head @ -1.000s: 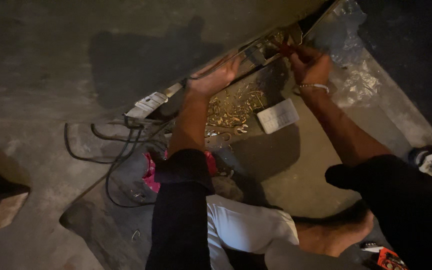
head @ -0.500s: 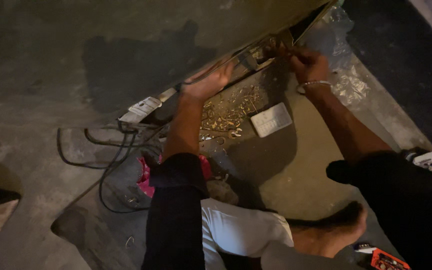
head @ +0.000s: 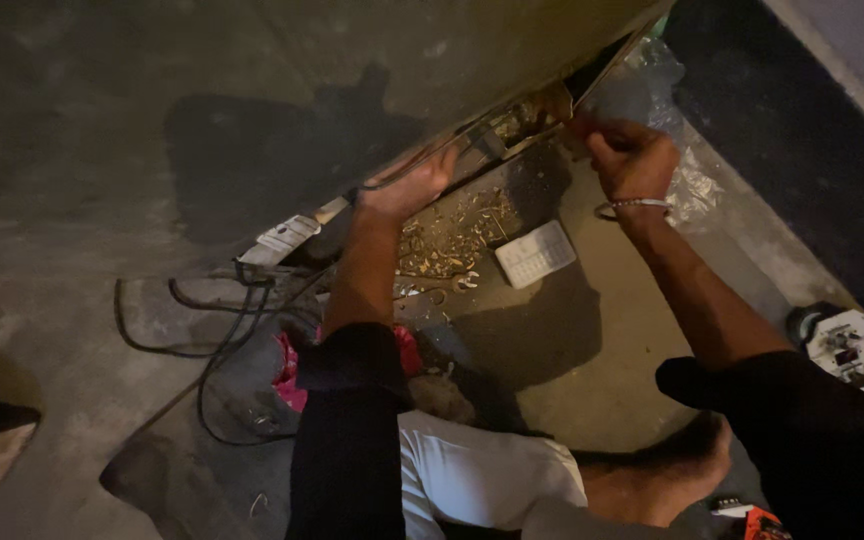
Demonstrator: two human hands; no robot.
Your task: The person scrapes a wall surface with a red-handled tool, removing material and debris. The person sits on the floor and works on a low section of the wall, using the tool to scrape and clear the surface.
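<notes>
A long thin metal strip (head: pixel 482 140) runs slantwise along the foot of a wall, with small gold-coloured pieces bunched at its upper end. My left hand (head: pixel 414 185) lies on the strip's middle, fingers curled over it. At the strip's upper end, my right hand (head: pixel 634 158), a bangle on its wrist, is closed in a pinch on a small part; the part itself is mostly hidden by the fingers. Between my arms lies a heap of small gold metal pieces (head: pixel 452 235) on the floor, with a small white ribbed box (head: pixel 535 253) beside it.
A crumpled clear plastic bag (head: pixel 687 185) lies past the right hand. Black cables (head: pixel 217 320) and a white power strip (head: pixel 282 238) lie at left, a pink cloth (head: pixel 290 375) by my knee. My bare foot (head: pixel 667 470) and a white device (head: pixel 847 345) are at right.
Both hands stay at the strip. The left hand has slid a little down along it, and the right hand has closed tighter at the upper end.
</notes>
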